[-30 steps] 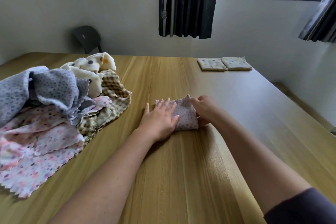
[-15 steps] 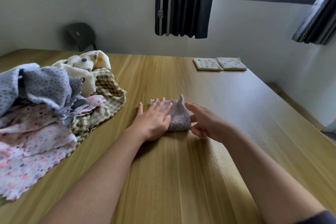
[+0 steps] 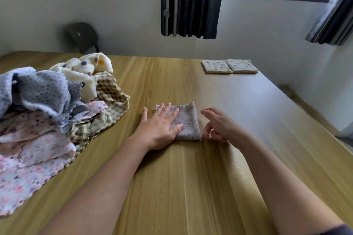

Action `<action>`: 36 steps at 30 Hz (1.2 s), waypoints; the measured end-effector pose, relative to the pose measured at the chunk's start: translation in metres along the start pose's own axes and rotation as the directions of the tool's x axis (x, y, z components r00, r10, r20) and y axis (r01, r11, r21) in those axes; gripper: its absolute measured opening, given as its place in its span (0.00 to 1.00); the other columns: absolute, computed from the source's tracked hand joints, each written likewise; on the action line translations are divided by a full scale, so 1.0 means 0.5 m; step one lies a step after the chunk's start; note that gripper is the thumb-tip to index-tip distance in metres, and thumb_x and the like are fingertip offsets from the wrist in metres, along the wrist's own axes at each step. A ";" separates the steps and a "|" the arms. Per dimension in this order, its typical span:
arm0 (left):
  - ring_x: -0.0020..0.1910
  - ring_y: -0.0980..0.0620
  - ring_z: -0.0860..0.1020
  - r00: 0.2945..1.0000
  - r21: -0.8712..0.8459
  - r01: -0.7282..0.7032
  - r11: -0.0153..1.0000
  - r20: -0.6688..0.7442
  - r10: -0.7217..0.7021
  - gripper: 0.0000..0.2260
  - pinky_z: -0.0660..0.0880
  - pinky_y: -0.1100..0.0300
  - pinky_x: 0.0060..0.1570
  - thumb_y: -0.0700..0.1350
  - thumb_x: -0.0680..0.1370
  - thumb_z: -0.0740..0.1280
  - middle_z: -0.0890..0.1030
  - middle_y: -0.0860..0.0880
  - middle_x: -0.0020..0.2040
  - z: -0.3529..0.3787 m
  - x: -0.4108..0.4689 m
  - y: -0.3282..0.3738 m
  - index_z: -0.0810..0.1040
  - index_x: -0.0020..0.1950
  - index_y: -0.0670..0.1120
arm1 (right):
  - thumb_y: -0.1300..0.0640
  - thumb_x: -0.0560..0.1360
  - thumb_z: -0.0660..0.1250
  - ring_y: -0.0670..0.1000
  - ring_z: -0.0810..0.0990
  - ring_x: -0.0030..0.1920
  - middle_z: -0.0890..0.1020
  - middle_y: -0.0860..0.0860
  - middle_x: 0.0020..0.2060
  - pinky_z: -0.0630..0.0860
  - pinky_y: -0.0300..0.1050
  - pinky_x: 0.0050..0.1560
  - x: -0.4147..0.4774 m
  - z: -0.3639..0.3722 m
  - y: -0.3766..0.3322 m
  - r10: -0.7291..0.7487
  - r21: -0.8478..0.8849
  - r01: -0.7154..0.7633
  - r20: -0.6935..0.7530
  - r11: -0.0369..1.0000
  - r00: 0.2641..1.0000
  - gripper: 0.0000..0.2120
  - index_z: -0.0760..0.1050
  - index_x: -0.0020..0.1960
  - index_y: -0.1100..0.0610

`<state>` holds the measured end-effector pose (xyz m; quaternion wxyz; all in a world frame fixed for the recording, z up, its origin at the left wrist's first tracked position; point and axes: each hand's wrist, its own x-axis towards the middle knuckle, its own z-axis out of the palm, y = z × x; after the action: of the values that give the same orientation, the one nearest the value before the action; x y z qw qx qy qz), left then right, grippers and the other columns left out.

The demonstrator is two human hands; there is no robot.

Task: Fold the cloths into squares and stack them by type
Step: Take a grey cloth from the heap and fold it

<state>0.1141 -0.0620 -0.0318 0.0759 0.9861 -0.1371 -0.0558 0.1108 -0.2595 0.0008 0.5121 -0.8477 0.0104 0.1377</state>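
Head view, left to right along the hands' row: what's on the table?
Pile of unfolded cloths → left hand → folded cloth, its left part under that hand's fingers → right hand, holding nothing.

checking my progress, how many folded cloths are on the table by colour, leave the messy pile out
cream dotted folded cloths, side by side at the far edge: 2
lilac dotted folded cloth, under the flat left hand: 1
total: 3
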 end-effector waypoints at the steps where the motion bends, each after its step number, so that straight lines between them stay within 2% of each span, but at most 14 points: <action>1: 0.76 0.54 0.38 1.000 0.013 0.001 1.000 -0.002 -0.001 0.28 0.33 0.39 0.71 0.63 0.80 0.44 0.39 0.52 0.78 0.000 0.000 -0.001 0.41 0.77 0.56 | 0.53 0.82 0.54 0.44 0.70 0.20 0.80 0.53 0.30 0.64 0.36 0.22 0.000 0.002 0.003 -0.033 -0.056 0.027 -0.104 0.998 0.994 0.16 0.68 0.67 0.54; 4: 0.76 0.54 0.39 1.000 0.063 0.012 0.998 -0.019 -0.011 0.30 0.33 0.38 0.71 0.65 0.79 0.45 0.39 0.52 0.78 0.001 0.001 0.003 0.41 0.77 0.56 | 0.59 0.80 0.56 0.48 0.79 0.40 0.84 0.53 0.44 0.71 0.40 0.40 0.001 0.023 0.012 -0.322 -0.333 0.188 -0.411 0.924 0.853 0.13 0.74 0.61 0.54; 6: 0.76 0.54 0.39 0.999 0.078 0.018 0.997 -0.040 -0.015 0.31 0.33 0.38 0.70 0.66 0.79 0.45 0.40 0.52 0.78 0.003 0.001 0.007 0.42 0.78 0.56 | 0.61 0.80 0.57 0.51 0.78 0.56 0.81 0.53 0.58 0.71 0.41 0.52 0.004 0.048 0.016 -0.497 -0.455 0.324 -0.337 0.829 0.800 0.14 0.74 0.63 0.56; 9: 0.77 0.55 0.44 0.989 -0.022 0.031 0.999 -0.145 -0.034 0.29 0.35 0.42 0.72 0.63 0.80 0.49 0.46 0.52 0.79 0.008 -0.003 0.008 0.47 0.78 0.53 | 0.57 0.82 0.53 0.49 0.62 0.73 0.69 0.50 0.71 0.58 0.50 0.72 0.022 0.071 0.031 -0.511 -0.623 0.371 -0.055 0.689 0.858 0.18 0.69 0.70 0.53; 12: 0.73 0.49 0.62 0.896 -0.236 0.065 0.969 -0.413 -0.161 0.22 0.54 0.48 0.71 0.52 0.81 0.57 0.65 0.47 0.74 0.002 -0.017 -0.005 0.65 0.73 0.46 | 0.59 0.81 0.51 0.46 0.53 0.76 0.62 0.45 0.75 0.45 0.54 0.76 0.024 0.052 0.036 -0.457 -0.739 0.285 -0.035 0.611 0.889 0.21 0.65 0.73 0.50; 13: 0.66 0.47 0.70 0.836 -0.288 0.074 0.955 -0.505 -0.217 0.18 0.64 0.51 0.65 0.49 0.80 0.60 0.73 0.46 0.67 -0.005 -0.026 -0.011 0.72 0.68 0.44 | 0.62 0.80 0.53 0.46 0.52 0.76 0.61 0.46 0.75 0.44 0.53 0.76 0.020 0.050 0.033 -0.486 -0.725 0.300 -0.054 0.620 0.873 0.22 0.65 0.73 0.51; 15: 0.51 0.48 0.76 0.768 -0.377 0.109 0.920 -0.555 -0.319 0.10 0.71 0.56 0.48 0.44 0.78 0.62 0.79 0.47 0.52 -0.018 -0.046 -0.022 0.78 0.56 0.44 | 0.65 0.78 0.54 0.48 0.52 0.77 0.61 0.50 0.75 0.44 0.48 0.76 0.012 0.058 0.024 -0.554 -0.660 0.381 -0.065 0.648 0.830 0.24 0.65 0.73 0.54; 17: 0.39 0.49 0.77 0.806 -0.503 0.164 0.848 -0.428 -0.410 0.07 0.74 0.57 0.38 0.42 0.77 0.62 0.80 0.48 0.42 -0.032 -0.062 -0.034 0.79 0.47 0.44 | 0.60 0.81 0.53 0.50 0.51 0.77 0.59 0.53 0.76 0.43 0.44 0.76 0.010 0.076 0.016 -0.563 -0.634 0.428 -0.014 0.644 0.826 0.22 0.62 0.75 0.56; 20: 0.22 0.52 0.74 0.886 -0.791 0.278 0.545 -0.008 -0.463 0.08 0.68 0.64 0.20 0.39 0.78 0.59 0.80 0.45 0.34 -0.054 -0.072 -0.039 0.78 0.46 0.41 | 0.49 0.83 0.47 0.53 0.45 0.77 0.51 0.55 0.77 0.39 0.45 0.75 0.018 0.095 0.023 -0.437 -0.733 0.354 0.086 0.581 0.895 0.25 0.52 0.77 0.56; 22: 0.18 0.54 0.70 0.897 -0.857 0.362 0.367 0.213 -0.386 0.08 0.63 0.68 0.17 0.38 0.80 0.58 0.78 0.44 0.33 -0.067 -0.077 -0.035 0.76 0.48 0.40 | 0.47 0.83 0.47 0.53 0.44 0.77 0.49 0.56 0.78 0.39 0.46 0.75 0.021 0.094 0.026 -0.407 -0.757 0.332 0.096 0.563 0.909 0.26 0.50 0.78 0.56; 25: 0.19 0.54 0.69 0.912 -0.895 0.377 0.238 0.315 -0.263 0.05 0.62 0.68 0.17 0.39 0.80 0.59 0.77 0.44 0.32 -0.071 -0.082 -0.030 0.73 0.50 0.41 | 0.47 0.83 0.47 0.52 0.44 0.77 0.49 0.55 0.78 0.38 0.44 0.74 0.017 0.091 0.028 -0.414 -0.749 0.349 0.110 0.563 0.903 0.26 0.50 0.78 0.56; 28: 0.18 0.55 0.68 0.930 -0.924 0.342 0.172 0.306 -0.205 0.02 0.62 0.68 0.17 0.38 0.80 0.61 0.76 0.45 0.29 -0.068 -0.086 -0.035 0.72 0.49 0.42 | 0.47 0.83 0.48 0.52 0.43 0.77 0.49 0.54 0.78 0.38 0.43 0.74 0.014 0.090 0.027 -0.421 -0.744 0.365 0.124 0.560 0.898 0.26 0.50 0.78 0.55; 32: 0.18 0.56 0.68 0.940 -0.923 0.336 0.190 0.313 -0.138 0.02 0.63 0.67 0.16 0.39 0.78 0.64 0.77 0.45 0.29 -0.068 -0.090 -0.039 0.72 0.48 0.44 | 0.48 0.83 0.49 0.51 0.44 0.77 0.51 0.53 0.78 0.38 0.41 0.73 0.012 0.089 0.026 -0.447 -0.728 0.398 0.141 0.558 0.883 0.25 0.52 0.77 0.55; 36: 0.20 0.56 0.70 0.925 -0.888 0.377 0.262 0.376 -0.056 0.14 0.65 0.67 0.17 0.40 0.77 0.66 0.80 0.44 0.32 -0.070 -0.094 -0.045 0.68 0.61 0.46 | 0.48 0.83 0.49 0.50 0.45 0.77 0.51 0.52 0.78 0.38 0.41 0.73 0.011 0.090 0.029 -0.453 -0.709 0.412 0.146 0.572 0.879 0.25 0.53 0.77 0.53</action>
<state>0.0794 -0.0229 0.0034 0.6161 0.7384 0.0518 -0.2693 0.1039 -0.2268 -0.0328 0.1543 -0.9586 -0.2386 -0.0210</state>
